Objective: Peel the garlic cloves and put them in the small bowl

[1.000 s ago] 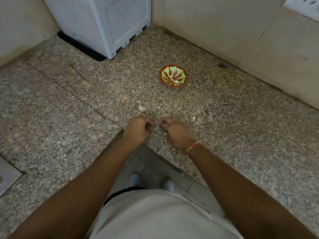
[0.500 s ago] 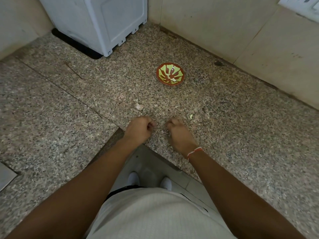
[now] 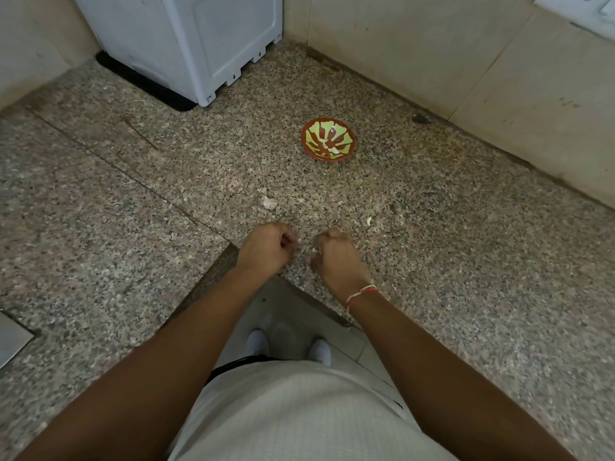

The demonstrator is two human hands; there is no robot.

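The small red bowl [image 3: 327,139] with a green pattern stands on the speckled granite counter [image 3: 466,244], far ahead of both hands, and holds a few pale peeled cloves [image 3: 332,149]. My left hand [image 3: 266,249] hovers over the counter's front corner with its fingers curled tight against the thumb; nothing shows in it. A short gap to its right, my right hand [image 3: 336,259] pinches a small pale garlic clove [image 3: 314,251] at its fingertips. One loose garlic piece [image 3: 270,203] lies on the counter just beyond my left hand.
A white appliance [image 3: 186,38] stands at the back left, and tiled walls [image 3: 432,44] close the back and right. A small pale scrap [image 3: 368,221] lies right of my hands. The counter is notched at the front, with the floor and white shoes [image 3: 258,342] below.
My hands, fingertips together a second ago, have drawn slightly apart. The view has shifted a little; the bowl has not moved.
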